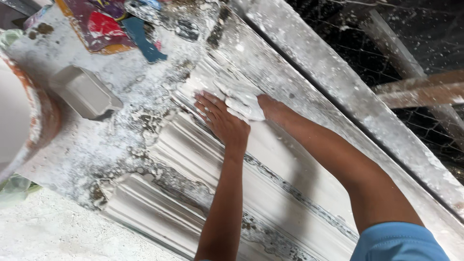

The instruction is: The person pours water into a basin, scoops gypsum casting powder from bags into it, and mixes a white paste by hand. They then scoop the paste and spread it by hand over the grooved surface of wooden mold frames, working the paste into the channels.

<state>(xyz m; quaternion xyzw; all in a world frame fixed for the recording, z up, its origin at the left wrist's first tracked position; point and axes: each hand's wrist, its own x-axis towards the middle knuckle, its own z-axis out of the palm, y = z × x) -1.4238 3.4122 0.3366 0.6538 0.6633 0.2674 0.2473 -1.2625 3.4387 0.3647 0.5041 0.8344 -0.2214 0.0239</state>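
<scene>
1. A plaster-splattered workbench (96, 150) carries a long white cornice moulding (270, 159); wire mesh (425, 43) lies beyond.
2. The left hand (220, 118) presses flat, fingers spread, on the moulding.
3. The right hand (256, 104), coated in wet plaster (244, 104), lies touching it, grasping nothing solid.
4. Left of both hands sit a grey rectangular mould (84, 92) and a rust-rimmed basin (41, 121); the basin's contents are unclear.

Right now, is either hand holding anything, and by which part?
Neither hand grips anything. The left hand lies flat on the plaster moulding; the right hand, coated in wet white plaster, presses on the same moulding beside it.
</scene>
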